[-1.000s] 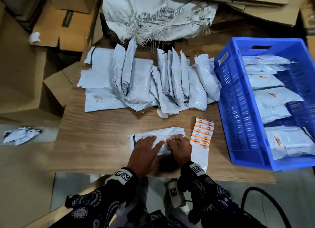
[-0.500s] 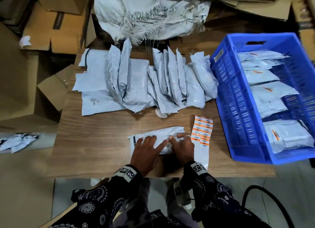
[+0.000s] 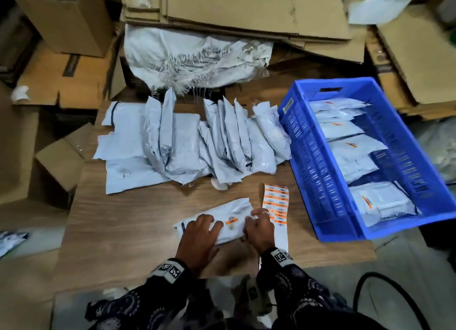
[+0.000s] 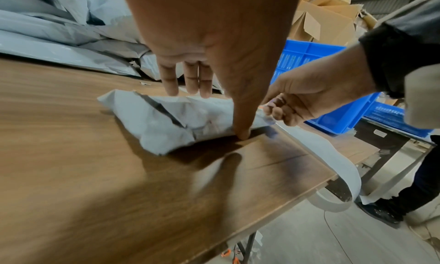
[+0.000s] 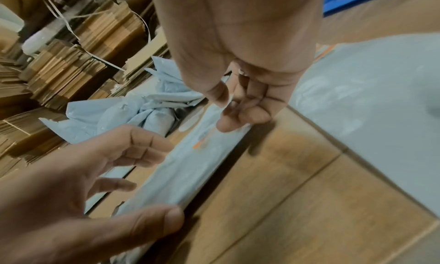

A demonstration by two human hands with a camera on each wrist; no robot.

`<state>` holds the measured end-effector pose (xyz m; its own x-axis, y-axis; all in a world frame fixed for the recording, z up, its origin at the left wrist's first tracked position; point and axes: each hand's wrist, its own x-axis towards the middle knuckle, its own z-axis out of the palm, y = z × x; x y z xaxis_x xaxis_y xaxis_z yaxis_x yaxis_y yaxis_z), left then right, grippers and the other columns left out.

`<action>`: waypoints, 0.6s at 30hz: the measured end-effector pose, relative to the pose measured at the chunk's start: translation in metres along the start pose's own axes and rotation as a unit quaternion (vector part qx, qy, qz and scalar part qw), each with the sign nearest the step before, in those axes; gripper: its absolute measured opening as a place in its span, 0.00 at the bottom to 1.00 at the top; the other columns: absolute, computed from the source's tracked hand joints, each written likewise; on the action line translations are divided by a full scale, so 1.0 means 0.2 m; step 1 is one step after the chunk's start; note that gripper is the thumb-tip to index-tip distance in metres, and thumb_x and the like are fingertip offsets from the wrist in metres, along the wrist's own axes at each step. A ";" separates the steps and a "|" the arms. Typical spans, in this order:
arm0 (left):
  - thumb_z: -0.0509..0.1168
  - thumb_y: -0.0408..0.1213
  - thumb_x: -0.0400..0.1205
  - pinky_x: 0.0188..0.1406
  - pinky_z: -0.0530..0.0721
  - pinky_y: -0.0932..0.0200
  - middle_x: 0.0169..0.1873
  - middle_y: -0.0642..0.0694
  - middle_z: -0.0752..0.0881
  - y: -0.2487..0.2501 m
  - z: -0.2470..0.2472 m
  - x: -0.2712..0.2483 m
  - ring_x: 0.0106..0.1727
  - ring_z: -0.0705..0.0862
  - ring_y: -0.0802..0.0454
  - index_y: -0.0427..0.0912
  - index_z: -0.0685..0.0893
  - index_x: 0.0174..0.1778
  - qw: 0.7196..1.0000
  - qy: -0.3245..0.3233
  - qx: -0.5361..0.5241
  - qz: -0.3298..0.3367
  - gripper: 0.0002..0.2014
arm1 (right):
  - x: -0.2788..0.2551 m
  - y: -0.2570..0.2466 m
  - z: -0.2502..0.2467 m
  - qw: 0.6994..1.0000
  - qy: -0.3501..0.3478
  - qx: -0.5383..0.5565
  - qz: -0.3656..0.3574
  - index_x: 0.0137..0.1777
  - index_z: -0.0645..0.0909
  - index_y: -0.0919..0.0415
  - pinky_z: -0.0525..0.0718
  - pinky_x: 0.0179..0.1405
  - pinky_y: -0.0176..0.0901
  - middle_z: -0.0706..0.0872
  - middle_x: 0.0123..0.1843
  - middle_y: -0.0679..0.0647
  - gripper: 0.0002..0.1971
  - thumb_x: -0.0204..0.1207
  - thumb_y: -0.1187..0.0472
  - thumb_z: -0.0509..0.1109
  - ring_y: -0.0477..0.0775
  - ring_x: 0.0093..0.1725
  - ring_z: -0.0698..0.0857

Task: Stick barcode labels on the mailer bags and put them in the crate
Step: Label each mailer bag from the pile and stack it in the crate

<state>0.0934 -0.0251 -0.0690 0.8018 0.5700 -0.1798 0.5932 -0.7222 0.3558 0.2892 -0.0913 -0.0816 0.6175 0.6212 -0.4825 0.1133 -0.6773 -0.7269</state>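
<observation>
The mailer bag (image 3: 222,223) lay on the table (image 3: 128,221), orange label (image 3: 231,221) stuck on. The left hand (image 3: 199,233) pressed it with spread fingers; the right hand (image 3: 259,227) pinched its end beside the label strip (image 3: 277,201).

The crate (image 3: 320,157) on the right of the frame is bright blue. The bags (image 3: 177,142) piled in the middle are pale grey-blue. The bag (image 3: 234,221) low in the middle has a small orange sticker (image 3: 231,221). The sticker strip (image 3: 276,201) beside it is white with orange and white stripes. The table (image 3: 128,226) is brown wood with streaks. The boxes (image 3: 61,21) at the top are tan. The sleeves (image 3: 303,295) at the bottom are dark with a pale swirly pattern.
</observation>
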 end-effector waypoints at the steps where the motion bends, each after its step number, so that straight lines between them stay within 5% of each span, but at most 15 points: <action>1: 0.74 0.61 0.67 0.49 0.83 0.44 0.63 0.38 0.81 -0.02 0.00 -0.01 0.62 0.81 0.36 0.44 0.80 0.71 1.000 -0.001 0.003 0.003 0.38 | -0.01 0.00 -0.02 1.000 0.001 0.008 -0.008 0.52 0.72 0.48 0.89 0.35 0.52 0.89 0.31 0.58 0.06 0.82 0.58 0.67 0.58 0.26 0.88; 3: 0.78 0.64 0.57 0.56 0.84 0.39 0.68 0.33 0.80 -0.05 0.00 0.01 0.66 0.80 0.33 0.43 0.75 0.79 0.999 -0.028 0.018 -0.011 0.54 | -0.03 -0.03 -0.06 1.000 0.002 0.021 -0.013 0.53 0.72 0.50 0.86 0.26 0.49 0.88 0.29 0.60 0.07 0.82 0.60 0.68 0.59 0.22 0.87; 6: 0.79 0.57 0.48 0.44 0.85 0.44 0.55 0.40 0.85 -0.07 0.00 0.03 0.50 0.86 0.37 0.44 0.66 0.82 0.997 -0.050 -0.015 -0.055 0.62 | -0.09 -0.11 -0.16 0.999 0.013 0.038 -0.033 0.56 0.73 0.60 0.78 0.19 0.38 0.84 0.30 0.60 0.06 0.84 0.67 0.67 0.46 0.20 0.82; 8: 0.74 0.55 0.52 0.38 0.84 0.47 0.50 0.45 0.84 -0.04 -0.04 0.06 0.45 0.86 0.39 0.46 0.63 0.83 0.998 -0.032 -0.036 -0.046 0.59 | -0.10 -0.13 -0.21 0.998 0.021 0.026 -0.052 0.53 0.74 0.57 0.80 0.23 0.33 0.84 0.29 0.54 0.06 0.83 0.66 0.68 0.38 0.21 0.81; 12: 0.68 0.56 0.64 0.44 0.86 0.47 0.58 0.45 0.83 0.08 -0.19 0.12 0.53 0.84 0.39 0.49 0.66 0.85 0.998 0.048 -0.041 0.015 0.49 | -0.11 -0.14 -0.33 0.994 0.066 0.044 -0.082 0.51 0.79 0.51 0.87 0.43 0.50 0.90 0.36 0.53 0.14 0.72 0.44 0.73 0.45 0.36 0.87; 16: 0.65 0.60 0.73 0.51 0.87 0.46 0.64 0.45 0.82 0.21 -0.37 0.23 0.60 0.84 0.41 0.49 0.66 0.85 0.986 0.123 -0.102 0.038 0.43 | -0.20 -0.28 -0.46 0.972 0.152 0.123 -0.129 0.54 0.76 0.50 0.83 0.50 0.32 0.88 0.46 0.46 0.15 0.74 0.52 0.80 0.33 0.48 0.87; 18: 0.66 0.61 0.76 0.53 0.86 0.46 0.64 0.45 0.81 0.29 -0.45 0.30 0.62 0.83 0.41 0.49 0.63 0.86 0.979 0.159 -0.117 0.057 0.42 | -0.25 -0.35 -0.51 0.962 0.139 0.199 -0.123 0.60 0.77 0.50 0.88 0.53 0.46 0.91 0.52 0.49 0.24 0.70 0.44 0.82 0.43 0.53 0.90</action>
<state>0.1696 0.0029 0.0227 0.7759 0.6117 0.1541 0.4391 -0.6992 0.5642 0.3308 -0.1148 0.0431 0.8003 0.5768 -0.1638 0.0089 -0.2846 -0.9586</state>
